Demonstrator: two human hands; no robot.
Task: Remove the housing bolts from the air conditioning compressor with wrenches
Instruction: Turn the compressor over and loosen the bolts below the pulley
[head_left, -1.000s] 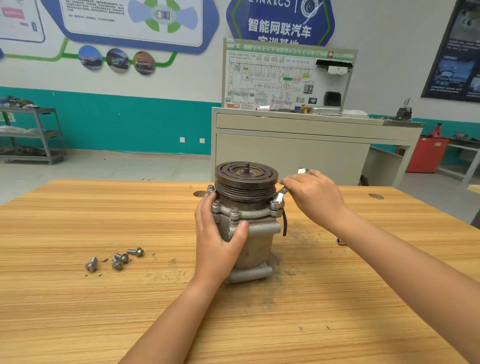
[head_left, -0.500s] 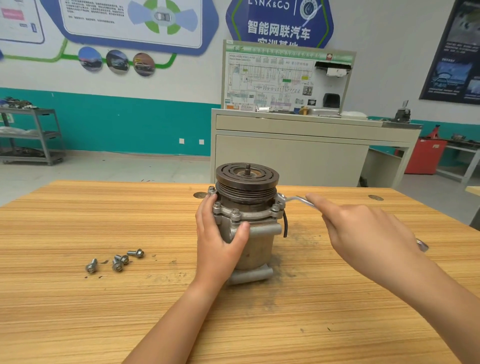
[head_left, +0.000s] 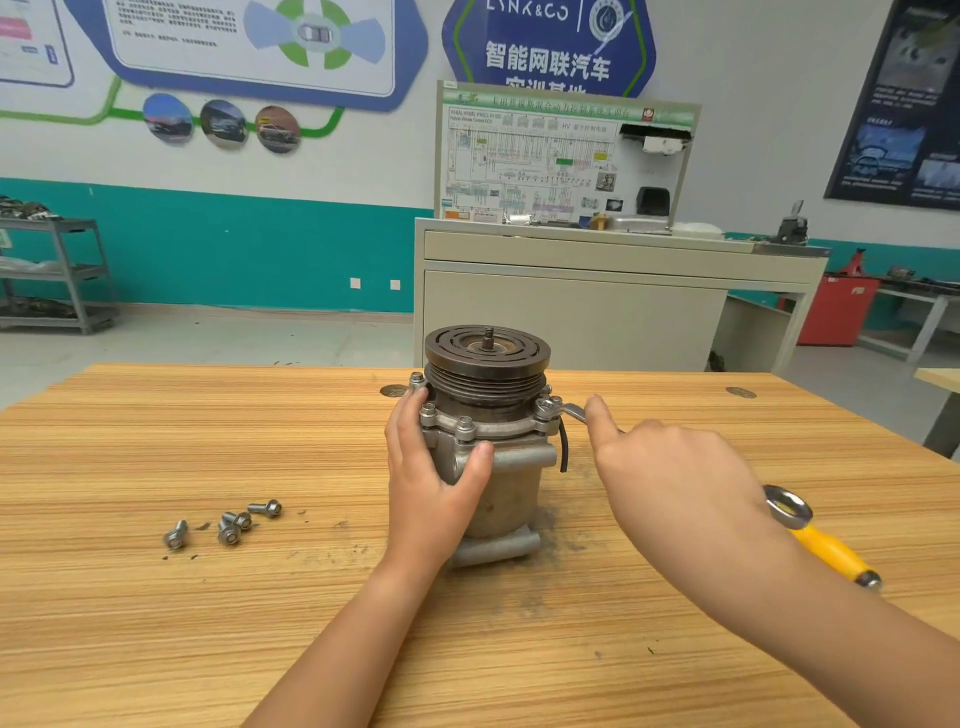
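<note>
Compressor (head_left: 511, 488): upright on the table (head_left: 208, 623), pulley end up, dead centre in front of you.
Left hand (head_left: 431, 488): wraps the housing's left side, thumb across the front just under the flange.
Right hand (head_left: 675, 478): clasps the wrench (head_left: 571, 413), index finger laid straight along its shank.
Wrench head: seated on the flange bolt (head_left: 544, 406), right side.
Loose bolts (head_left: 231, 525): four on the table, well left of the compressor.
Yellow-handled tool (head_left: 826, 545): on the table, behind your right wrist.

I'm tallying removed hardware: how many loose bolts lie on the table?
4 loose bolts on the table, left of the compressor: one farthest left, two close together in the middle, one nearest the compressor. Others may hide behind the arms.
</note>
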